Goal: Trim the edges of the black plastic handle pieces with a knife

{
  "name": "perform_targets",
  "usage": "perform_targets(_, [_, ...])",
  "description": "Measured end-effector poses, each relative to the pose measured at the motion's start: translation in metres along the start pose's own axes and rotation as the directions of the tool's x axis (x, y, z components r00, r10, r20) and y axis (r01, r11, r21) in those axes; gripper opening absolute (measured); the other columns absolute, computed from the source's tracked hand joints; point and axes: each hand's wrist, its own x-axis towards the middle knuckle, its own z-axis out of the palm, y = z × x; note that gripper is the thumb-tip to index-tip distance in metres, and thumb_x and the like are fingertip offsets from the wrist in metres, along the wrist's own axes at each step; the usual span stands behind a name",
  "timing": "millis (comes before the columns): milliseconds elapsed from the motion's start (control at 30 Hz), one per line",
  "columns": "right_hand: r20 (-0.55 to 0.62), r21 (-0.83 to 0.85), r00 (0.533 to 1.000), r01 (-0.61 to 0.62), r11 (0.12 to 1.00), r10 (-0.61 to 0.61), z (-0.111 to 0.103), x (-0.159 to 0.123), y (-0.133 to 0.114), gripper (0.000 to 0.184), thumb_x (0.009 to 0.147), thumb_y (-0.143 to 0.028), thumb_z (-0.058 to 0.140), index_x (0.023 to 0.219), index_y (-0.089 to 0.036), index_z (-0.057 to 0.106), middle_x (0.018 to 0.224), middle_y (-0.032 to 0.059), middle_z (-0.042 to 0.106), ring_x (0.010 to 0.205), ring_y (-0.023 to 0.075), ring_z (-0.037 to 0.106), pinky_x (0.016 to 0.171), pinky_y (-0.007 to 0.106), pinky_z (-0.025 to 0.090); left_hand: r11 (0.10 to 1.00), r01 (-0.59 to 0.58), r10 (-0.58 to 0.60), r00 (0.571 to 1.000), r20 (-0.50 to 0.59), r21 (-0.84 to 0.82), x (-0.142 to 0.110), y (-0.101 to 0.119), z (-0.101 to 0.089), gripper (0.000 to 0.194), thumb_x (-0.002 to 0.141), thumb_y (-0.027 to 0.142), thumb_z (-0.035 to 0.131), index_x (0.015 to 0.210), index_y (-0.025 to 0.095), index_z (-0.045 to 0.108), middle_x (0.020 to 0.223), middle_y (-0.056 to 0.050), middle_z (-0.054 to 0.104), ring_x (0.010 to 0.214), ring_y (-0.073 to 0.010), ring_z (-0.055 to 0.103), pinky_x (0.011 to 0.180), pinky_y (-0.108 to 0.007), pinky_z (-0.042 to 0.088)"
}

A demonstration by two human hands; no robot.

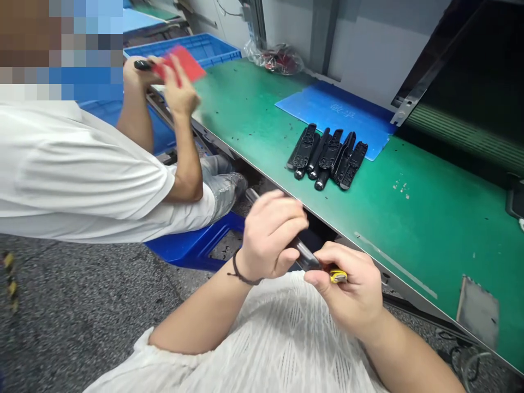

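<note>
My left hand (272, 232) is wrapped round a long, dark plastic casing piece (307, 255), which sticks out past the fingers at both ends. Its near end meets my right hand (352, 284), whose thumb and fingers are closed on a small yellow tool with a grey end (338, 276). Most of that tool is hidden in the grip, so its exact kind does not show. Beyond my hands, several black plastic casing pieces (327, 158) lie side by side on the green bench top (254, 128).
To the left, a co-worker in a white shirt (82, 174) holds a red sheet (180, 64) and a black piece. A blue sheet (339, 109) lies behind the casings. A grey plate (478, 311) rests at the right front edge. A blue stool (188, 240) stands left.
</note>
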Motion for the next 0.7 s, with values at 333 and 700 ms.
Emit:
perform_targets(333, [0.389,-0.427,0.909,0.321,0.845,-0.149,-0.047,0.012,0.020,0.016,0.105,-0.030,0.050,0.105,-0.019,0.062,0.077,0.0000,0.054,0.067,0.0133,0.043,0.062,0.029,0.034,0.982,-0.046,0.082,0.978,0.190,-0.186,-0.002,-0.019,0.021,0.055,0.104,0.047,0.019,0.063,0.024,0.048,0.053,-0.004,0.050,0.051,-0.0187,0.040,0.060,-0.036,0.032])
perform_targets(700, [0.420,-0.454,0.896,0.346,0.822,-0.145,-0.035,0.032,0.018,0.063,0.098,-0.075,0.046,0.067,-0.019,0.049,0.062,-0.0043,0.043,0.059,0.0101,0.032,0.055,0.029,0.018,0.971,-0.141,0.179,0.963,0.203,-0.192,0.007,-0.008,0.021,0.049,0.104,0.040,0.024,0.063,0.023,0.045,0.053,-0.002,0.046,0.047,-0.0167,0.037,0.057,-0.036,0.028])
